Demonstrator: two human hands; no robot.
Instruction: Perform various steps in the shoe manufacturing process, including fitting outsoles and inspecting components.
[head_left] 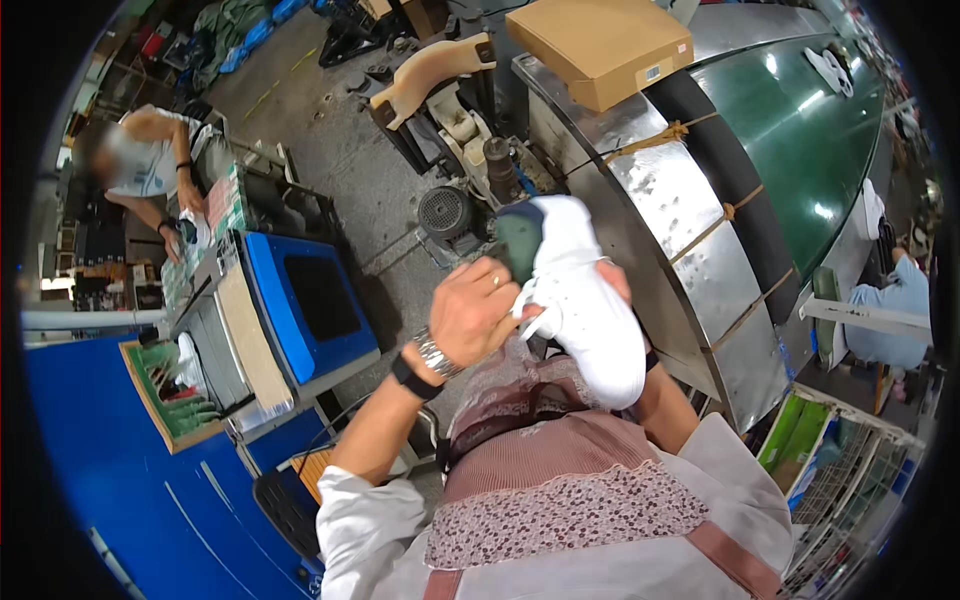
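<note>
A white lace-up sneaker (592,330) with a dark green and navy lining is held up in front of my body, toe pointing down toward me. My right hand (614,281) grips it from the far right side; most of that hand is hidden behind the shoe. At the shoe's left side, the fingers of my left hand (468,312) are closed in a pinch on the white shoelace (540,312). A metal watch and a black band circle my left wrist. Beyond the heel stands a machine with a grey electric motor (446,213).
A metal-edged green conveyor (800,120) runs along the right, with a cardboard box (600,45) on its near-left end. To the left stand a blue machine (308,300) and a wooden tray (165,400). Another person (160,160) handles a shoe at the far left.
</note>
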